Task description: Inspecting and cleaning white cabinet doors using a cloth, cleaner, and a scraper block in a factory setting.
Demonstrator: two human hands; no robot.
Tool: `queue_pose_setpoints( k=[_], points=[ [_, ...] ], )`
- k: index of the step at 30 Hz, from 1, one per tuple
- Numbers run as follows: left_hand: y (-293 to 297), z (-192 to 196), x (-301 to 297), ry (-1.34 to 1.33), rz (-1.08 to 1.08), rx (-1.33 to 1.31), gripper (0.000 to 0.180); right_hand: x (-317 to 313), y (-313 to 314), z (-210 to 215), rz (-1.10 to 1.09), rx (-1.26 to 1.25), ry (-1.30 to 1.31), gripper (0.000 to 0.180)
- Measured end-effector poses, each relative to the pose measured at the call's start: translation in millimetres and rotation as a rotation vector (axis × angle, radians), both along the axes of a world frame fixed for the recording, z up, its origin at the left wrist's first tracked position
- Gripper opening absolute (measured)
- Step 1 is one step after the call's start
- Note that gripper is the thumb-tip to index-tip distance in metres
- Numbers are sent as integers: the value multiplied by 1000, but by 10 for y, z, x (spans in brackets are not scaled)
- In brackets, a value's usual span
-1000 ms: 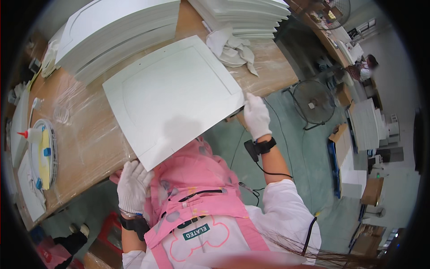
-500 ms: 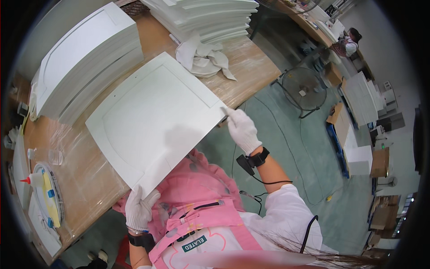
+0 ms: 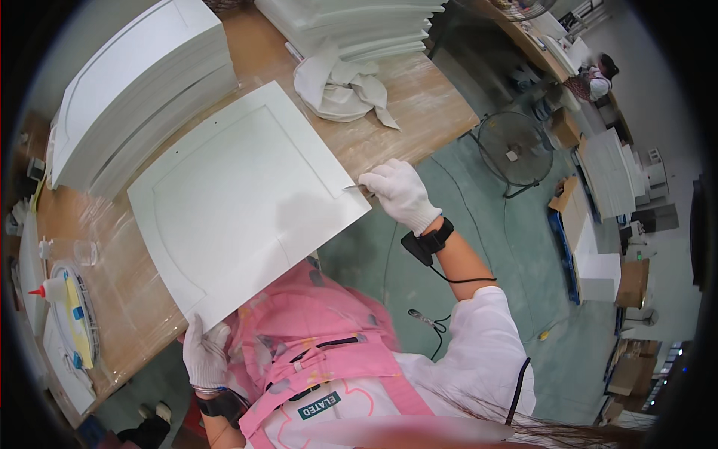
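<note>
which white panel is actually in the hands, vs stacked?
The single white panel lying flat at the bench's near edge: left hand at its near corner, right hand at its right corner. The rest sit stacked behind.

Head camera looks steeply down, near the workbench (image 3: 419, 97).

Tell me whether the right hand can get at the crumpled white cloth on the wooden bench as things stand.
Probably yes. The right hand grips the square white panel at its corner, and the crumpled white cloth lies just beyond on bare wooden bench, nothing between; it must let go first.
</note>
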State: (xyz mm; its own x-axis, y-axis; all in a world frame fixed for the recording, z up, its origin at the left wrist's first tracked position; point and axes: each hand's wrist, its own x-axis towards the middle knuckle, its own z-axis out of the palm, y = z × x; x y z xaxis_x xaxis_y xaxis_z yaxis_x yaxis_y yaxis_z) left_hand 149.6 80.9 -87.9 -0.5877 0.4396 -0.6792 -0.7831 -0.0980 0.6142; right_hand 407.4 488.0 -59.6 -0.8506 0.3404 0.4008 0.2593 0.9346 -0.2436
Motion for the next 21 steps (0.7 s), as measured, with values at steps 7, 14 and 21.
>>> queue_pose_setpoints(
  k=[7, 14, 21],
  points=[
    [148, 98, 162, 78, 107, -51, 37, 160, -45, -15, 148, 81, -171, 19],
    [165, 78, 165, 132, 61, -98, 41, 75, 39, -75, 162, 81, -25, 21],
    [239, 120, 206, 158, 84, -148, 43, 12, 146, -81, 103, 15, 57, 13]
  ],
)
